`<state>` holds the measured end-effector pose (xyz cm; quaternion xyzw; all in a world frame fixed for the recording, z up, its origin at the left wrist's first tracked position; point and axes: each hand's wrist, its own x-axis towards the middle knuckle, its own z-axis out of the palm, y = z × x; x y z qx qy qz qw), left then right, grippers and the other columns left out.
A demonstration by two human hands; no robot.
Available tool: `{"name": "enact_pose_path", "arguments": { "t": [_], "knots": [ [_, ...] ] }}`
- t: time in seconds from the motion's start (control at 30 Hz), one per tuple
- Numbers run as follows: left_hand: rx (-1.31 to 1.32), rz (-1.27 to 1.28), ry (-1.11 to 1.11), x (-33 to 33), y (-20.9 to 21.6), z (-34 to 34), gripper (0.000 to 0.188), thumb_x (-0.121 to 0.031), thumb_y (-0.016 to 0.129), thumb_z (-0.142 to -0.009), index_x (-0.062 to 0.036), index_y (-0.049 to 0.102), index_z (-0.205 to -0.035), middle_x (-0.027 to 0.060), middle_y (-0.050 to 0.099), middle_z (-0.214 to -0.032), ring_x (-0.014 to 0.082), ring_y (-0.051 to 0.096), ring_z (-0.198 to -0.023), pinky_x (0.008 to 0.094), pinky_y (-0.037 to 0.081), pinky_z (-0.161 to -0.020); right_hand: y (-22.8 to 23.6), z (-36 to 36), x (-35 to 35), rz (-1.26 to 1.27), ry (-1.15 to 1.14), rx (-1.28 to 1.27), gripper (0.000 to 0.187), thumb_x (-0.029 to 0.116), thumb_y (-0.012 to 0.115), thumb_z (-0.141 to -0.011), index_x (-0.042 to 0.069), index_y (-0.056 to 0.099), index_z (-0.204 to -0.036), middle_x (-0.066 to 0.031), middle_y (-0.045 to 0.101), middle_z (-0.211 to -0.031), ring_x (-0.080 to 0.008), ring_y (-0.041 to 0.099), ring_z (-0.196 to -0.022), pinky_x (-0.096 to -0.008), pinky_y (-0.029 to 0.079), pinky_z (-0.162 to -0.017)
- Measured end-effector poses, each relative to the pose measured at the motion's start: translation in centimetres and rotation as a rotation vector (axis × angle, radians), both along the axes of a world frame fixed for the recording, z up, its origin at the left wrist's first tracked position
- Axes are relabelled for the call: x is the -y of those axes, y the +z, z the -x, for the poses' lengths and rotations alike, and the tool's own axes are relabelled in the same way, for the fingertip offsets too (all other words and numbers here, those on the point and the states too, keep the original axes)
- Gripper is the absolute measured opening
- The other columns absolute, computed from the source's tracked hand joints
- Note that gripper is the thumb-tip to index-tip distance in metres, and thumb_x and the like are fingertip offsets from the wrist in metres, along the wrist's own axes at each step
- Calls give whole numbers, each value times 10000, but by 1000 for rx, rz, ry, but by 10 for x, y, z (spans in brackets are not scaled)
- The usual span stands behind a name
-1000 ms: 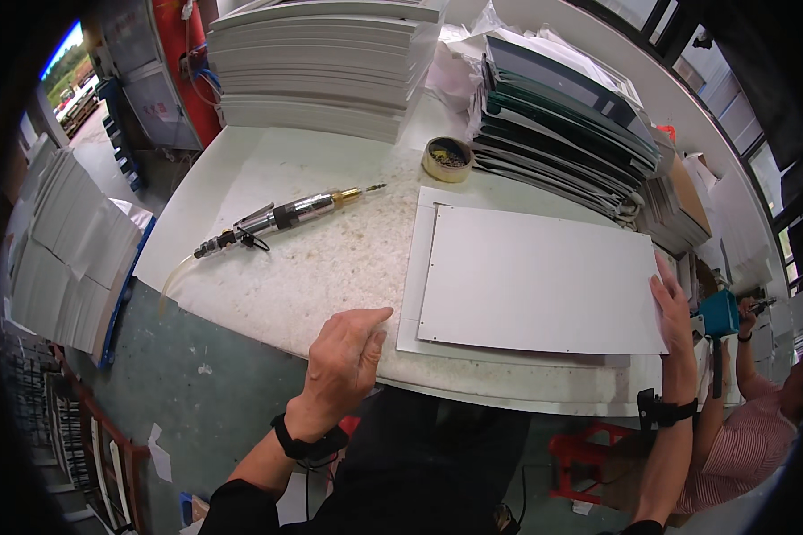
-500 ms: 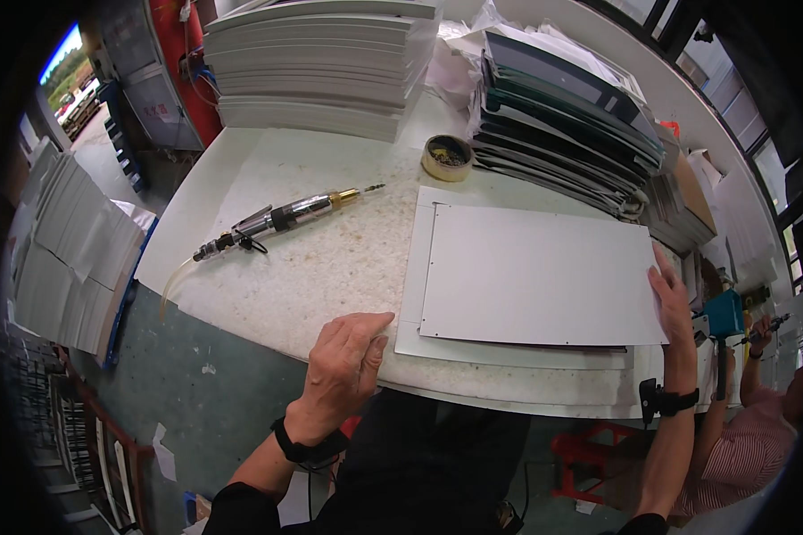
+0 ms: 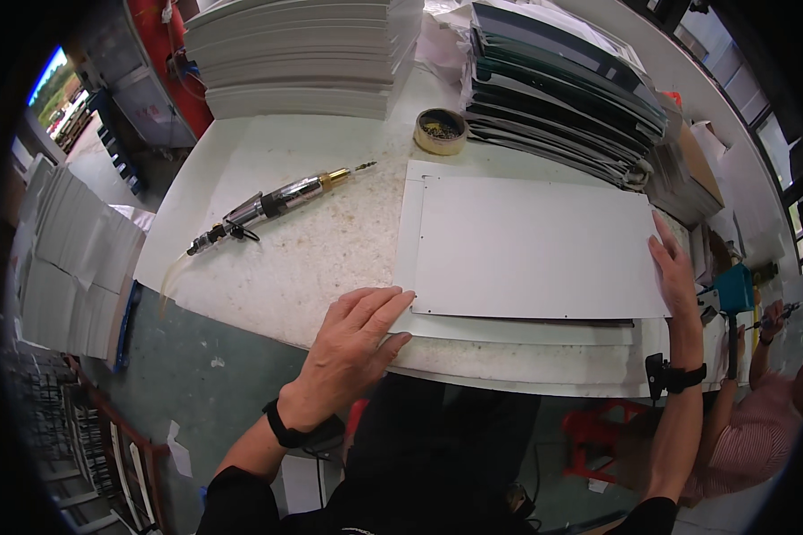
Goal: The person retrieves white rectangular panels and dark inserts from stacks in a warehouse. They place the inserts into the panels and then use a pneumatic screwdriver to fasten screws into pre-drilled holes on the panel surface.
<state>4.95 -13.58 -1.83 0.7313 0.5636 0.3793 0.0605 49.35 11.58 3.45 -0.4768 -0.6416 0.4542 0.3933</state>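
Note:
A flat white panel [image 3: 535,245] with small dark holes along its edges lies over a slightly offset white sheet [image 3: 408,236] on the worktable. My left hand [image 3: 352,334] reaches in from the left with outstretched fingers, its fingertips at the panel's near left corner. At the panel's right edge is my right hand [image 3: 676,272], thumb against the edge, the other fingers partly hidden. A dark gap shows beneath the panel's near edge. Left of the panel lies a metal pneumatic drill [image 3: 277,203] with a bit and a pale hose.
A tape roll [image 3: 441,132] holding small dark bits stands behind the panel. Stacked white boards [image 3: 290,67] and a pile of dark panels [image 3: 553,107] line the table's far side. More boards [image 3: 76,259] stand at left. A co-worker's striped sleeve [image 3: 745,441] and a red stool [image 3: 598,432] are at right.
My left hand has moved forward and right, bringing its fingers to the panel's left corner. My right hand stays at the right edge. The whole view has shifted slightly.

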Motion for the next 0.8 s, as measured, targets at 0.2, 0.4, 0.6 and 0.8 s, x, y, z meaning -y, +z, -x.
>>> {"name": "enact_pose_path", "arguments": {
  "t": [0.2,0.4,0.6,0.8],
  "knots": [
    [-111,45,-69,-4,3,8,536,-78,821,-795,-67,653,-1303,134,643,-1300,353,591,-1198,430,500,-1027,2,7,4,8,-26,18,620,149,593,-1024,-77,374,-1559,-205,513,-1506,-217,526,-1353,-291,368,-1146],
    [-198,55,-131,-14,10,8,504,-70,824,-793,-34,667,-1270,154,637,-1343,379,567,-1288,452,490,-1065,6,8,17,-10,-91,59,618,221,619,-1015,-22,433,-1552,-217,582,-1424,-213,572,-1268,-283,412,-1088],
    [-266,62,-82,-1,8,14,481,-50,803,-808,6,671,-1267,170,660,-1328,385,572,-1308,451,486,-1090,10,39,27,-45,-158,328,691,393,714,-960,65,509,-1532,-207,591,-1359,-257,567,-1195,-340,432,-1059],
    [-383,4,-76,10,5,26,471,31,786,-804,18,665,-1259,204,666,-1302,401,600,-1280,466,528,-1054,-26,31,31,-26,-86,451,752,469,769,-901,85,548,-1508,-133,524,-1297,-234,535,-1140,-318,433,-1037]
  ]
}}
